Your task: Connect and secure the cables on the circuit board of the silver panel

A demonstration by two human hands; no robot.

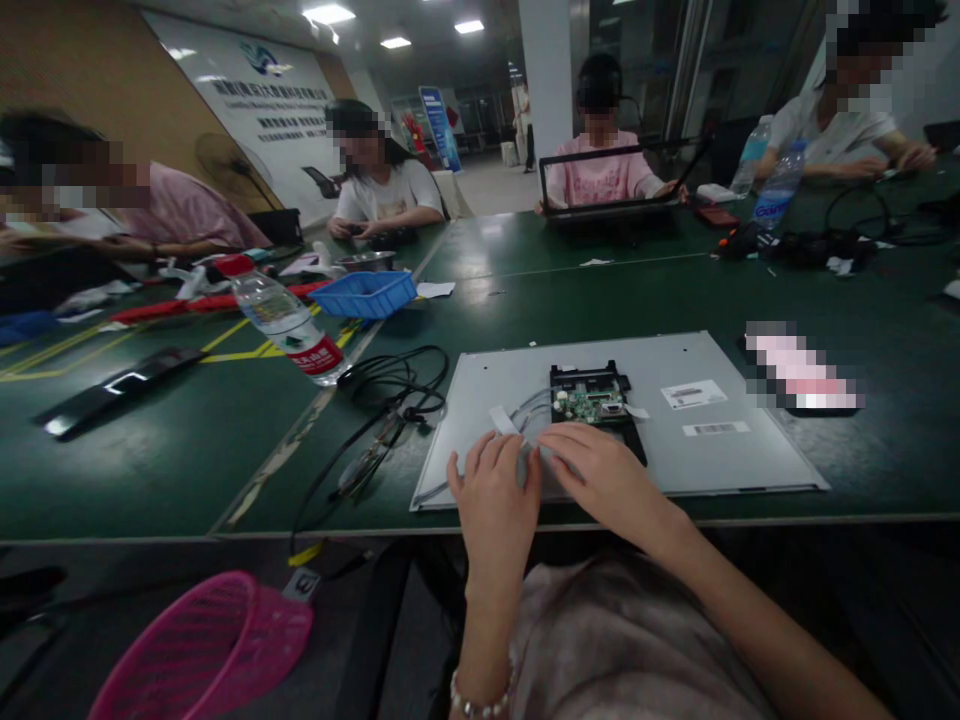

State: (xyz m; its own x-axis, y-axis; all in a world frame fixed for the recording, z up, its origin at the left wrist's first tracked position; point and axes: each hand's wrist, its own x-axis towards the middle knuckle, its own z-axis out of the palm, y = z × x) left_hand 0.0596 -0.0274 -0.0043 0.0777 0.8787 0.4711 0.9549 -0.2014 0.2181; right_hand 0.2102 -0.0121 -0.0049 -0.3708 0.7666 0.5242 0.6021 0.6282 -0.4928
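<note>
A flat grey display panel (pixel 480 385) lies on the green table in front of me, with a black bracket and green circuit board (pixel 589 405) at its middle. Grey cables run leftward from the board, partly under a white tape strip (pixel 504 420). My left hand (pixel 495 490) rests on the panel's near left part, fingers spread beside the strip. Close to it, my right hand (pixel 600 475) has its fingers bent and together, tips toward the left hand. Whatever lies between those fingertips is too hidden to make out. Two white labels (pixel 694 393) are on the panel's right side.
Left of the panel are black cables (pixel 397 390), a water bottle (pixel 292 325), a blue tray (pixel 367 295) and a black glossy object (pixel 120 390). A phone (pixel 802 370) lies to the right. A pink basket (pixel 202 650) stands below the table edge. Several people sit around the table.
</note>
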